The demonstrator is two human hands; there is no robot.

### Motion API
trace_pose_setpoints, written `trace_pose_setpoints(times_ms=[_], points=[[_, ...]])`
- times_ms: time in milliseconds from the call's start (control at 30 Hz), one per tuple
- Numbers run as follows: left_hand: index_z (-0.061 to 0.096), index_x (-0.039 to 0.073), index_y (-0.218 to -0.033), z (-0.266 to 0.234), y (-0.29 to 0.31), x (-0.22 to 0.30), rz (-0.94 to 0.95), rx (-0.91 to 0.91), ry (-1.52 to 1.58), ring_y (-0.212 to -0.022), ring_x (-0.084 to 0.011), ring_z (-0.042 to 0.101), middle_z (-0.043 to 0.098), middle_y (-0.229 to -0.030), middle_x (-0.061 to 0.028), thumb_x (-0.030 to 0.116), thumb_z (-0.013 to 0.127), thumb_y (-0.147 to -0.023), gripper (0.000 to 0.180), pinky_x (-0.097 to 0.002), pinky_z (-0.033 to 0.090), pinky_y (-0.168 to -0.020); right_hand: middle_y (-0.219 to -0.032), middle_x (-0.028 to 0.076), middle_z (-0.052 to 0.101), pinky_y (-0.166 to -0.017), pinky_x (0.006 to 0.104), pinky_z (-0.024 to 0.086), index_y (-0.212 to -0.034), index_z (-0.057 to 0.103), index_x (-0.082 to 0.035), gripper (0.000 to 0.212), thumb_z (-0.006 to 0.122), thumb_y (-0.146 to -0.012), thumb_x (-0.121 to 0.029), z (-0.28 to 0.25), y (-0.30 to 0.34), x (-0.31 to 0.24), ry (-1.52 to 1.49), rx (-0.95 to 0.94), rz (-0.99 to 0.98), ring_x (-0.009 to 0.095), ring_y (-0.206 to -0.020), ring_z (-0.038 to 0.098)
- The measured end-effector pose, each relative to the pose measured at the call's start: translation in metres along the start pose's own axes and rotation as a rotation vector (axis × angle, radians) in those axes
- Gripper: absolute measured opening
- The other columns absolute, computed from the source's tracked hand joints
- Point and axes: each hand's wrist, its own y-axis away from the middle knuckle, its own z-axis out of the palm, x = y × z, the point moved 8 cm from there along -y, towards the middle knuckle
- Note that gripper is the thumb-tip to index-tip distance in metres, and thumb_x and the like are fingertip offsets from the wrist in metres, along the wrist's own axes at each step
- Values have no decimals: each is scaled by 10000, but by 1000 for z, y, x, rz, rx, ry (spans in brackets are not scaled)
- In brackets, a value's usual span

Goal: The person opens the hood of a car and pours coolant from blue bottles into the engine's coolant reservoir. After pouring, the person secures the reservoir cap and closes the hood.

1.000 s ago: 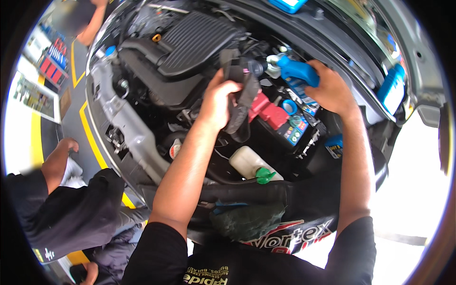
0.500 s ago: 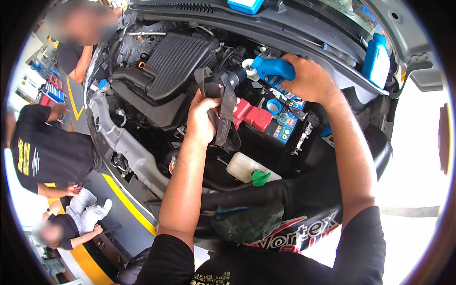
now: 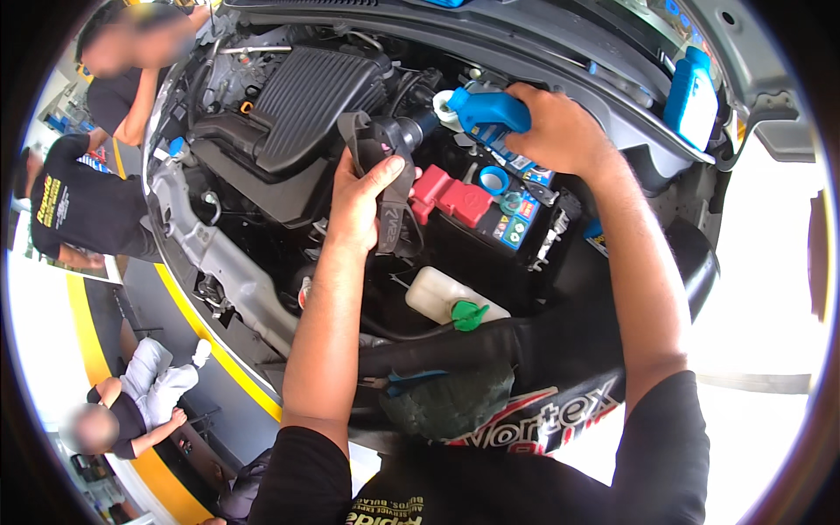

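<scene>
My right hand (image 3: 562, 133) grips a blue plastic bottle (image 3: 493, 112) lying nearly on its side. The bottle's mouth is at the opening of a small white reservoir (image 3: 444, 105) at the back of the engine bay; any liquid flow is too small to make out. My left hand (image 3: 357, 201) is closed round a dark elastic strap (image 3: 401, 223) that looks like a headlamp band, held above the engine bay. Below my right hand is the battery (image 3: 516, 229) with a red terminal cover (image 3: 455, 196). A blue ring-shaped cap (image 3: 493, 180) lies on it.
A ribbed black engine cover (image 3: 319, 109) fills the left side. Nearer me is a white tank (image 3: 430, 293) with a green cap (image 3: 469, 315). Another blue bottle (image 3: 691, 101) stands at the right. A dark cloth (image 3: 451, 402) lies on the fender cover. Several people are at the left.
The view has shifted slightly, so the engine bay appears farther left. My left thumb now points up more along the strap. The bottle stays tipped at the reservoir. People at the left have moved.
</scene>
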Motion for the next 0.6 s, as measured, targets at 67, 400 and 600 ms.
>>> trace_pose_setpoints(times_ms=[67, 400, 600], points=[[580, 61, -1291, -3, 1, -4, -61, 12, -3, -862, -233, 769, 741, -1095, -150, 168, 818, -935, 441, -371, 658, -728, -1123, 290, 771, -1023, 535, 581, -1369, 689, -39, 649, 784, -779, -293, -5, -8, -1, 16, 10, -8, 477, -1099, 739], [571, 46, -1404, 5, -14, -9, -4, 109, 39, -914, -281, 785, 697, -1174, -139, 235, 778, -990, 500, -342, 646, -679, -1105, 293, 772, -1005, 540, 584, -1403, 671, -52, 685, 795, -782, -313, -5, -16, 13, 64, 109, -27, 464, -1103, 740], [768, 39, -1224, 25, 8, 28, 105, 141, -218, -1133, -329, 686, 718, -1254, -215, 400, 893, -827, 551, -431, 551, -981, -1425, 266, 652, -1171, 483, 440, -1537, 563, -36, 706, 731, -868, -185, 6, -20, 23, -153, -4, -236, 409, -1365, 605]])
